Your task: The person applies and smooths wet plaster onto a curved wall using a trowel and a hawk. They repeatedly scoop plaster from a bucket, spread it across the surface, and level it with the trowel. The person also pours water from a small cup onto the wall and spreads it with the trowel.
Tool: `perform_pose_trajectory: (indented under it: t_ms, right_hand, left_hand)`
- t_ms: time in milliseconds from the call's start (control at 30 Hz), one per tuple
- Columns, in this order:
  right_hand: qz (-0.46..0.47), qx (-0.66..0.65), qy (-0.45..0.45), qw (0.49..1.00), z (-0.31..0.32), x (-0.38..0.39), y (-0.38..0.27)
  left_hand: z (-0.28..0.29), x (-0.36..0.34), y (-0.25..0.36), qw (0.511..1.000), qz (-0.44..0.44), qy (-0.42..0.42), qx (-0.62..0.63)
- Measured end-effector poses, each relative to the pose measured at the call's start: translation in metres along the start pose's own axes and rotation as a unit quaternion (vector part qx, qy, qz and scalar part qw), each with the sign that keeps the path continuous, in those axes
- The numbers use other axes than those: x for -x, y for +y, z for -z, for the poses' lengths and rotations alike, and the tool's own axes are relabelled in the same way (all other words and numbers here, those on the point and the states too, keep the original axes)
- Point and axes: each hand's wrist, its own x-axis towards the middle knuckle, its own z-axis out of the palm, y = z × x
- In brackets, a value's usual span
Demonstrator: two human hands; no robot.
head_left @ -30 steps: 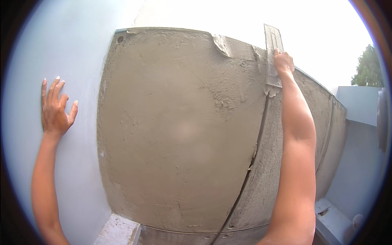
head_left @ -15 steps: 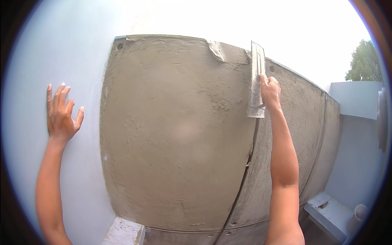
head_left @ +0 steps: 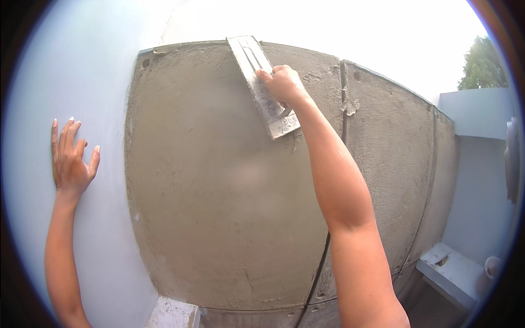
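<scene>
My right hand (head_left: 283, 86) is closed around the handle of a long, flat plastering trowel (head_left: 254, 74). The trowel's blade, smeared with mortar, lies against the upper part of a wall panel coated in wet grey-brown mortar (head_left: 219, 208), its far end at the panel's top edge. It leans, top end to the left. On the left, my left hand (head_left: 73, 158) is open, fingers spread, resting on a smooth pale blue wall (head_left: 104, 235). A clump of mortar (head_left: 350, 104) sticks at the dark joint right of the coated panel.
Bare concrete panels (head_left: 388, 158) continue to the right past the joint. A mortar-spotted white ledge (head_left: 172, 314) juts out at the lower left. Another ledge (head_left: 451, 273) at the lower right holds a white cup-like container (head_left: 491, 267). A tree (head_left: 482, 65) stands beyond.
My right hand has swept the trowel left along the panel's top, tilting it from upright. The mortar flap at the top edge is no longer visible; a clump shows at the joint.
</scene>
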Motion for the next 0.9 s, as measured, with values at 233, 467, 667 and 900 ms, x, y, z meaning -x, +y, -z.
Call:
perform_pose_trajectory:
  t_ms: [233,467,667,900]
  right_hand:
    - [0.118,0.073,-0.125,0.982,-0.059,0.065,-0.021]
    - [0.013,0.054,0.16,0.986,-0.039,0.05,-0.014]
    - [-0.081,-0.051,0.179,0.979,-0.061,-0.008,-0.068]
    - [0.066,0.062,-0.02,0.996,-0.113,0.009,-0.104]
  left_hand:
    - [-0.001,0.001,-0.003,0.999,0.019,-0.027,-0.004]
    - [0.004,-0.003,-0.003,0.999,0.013,-0.028,0.022]
    - [-0.001,-0.002,-0.004,0.998,-0.005,-0.04,0.057]
    - [-0.004,0.0,-0.003,0.996,0.009,-0.004,0.087]
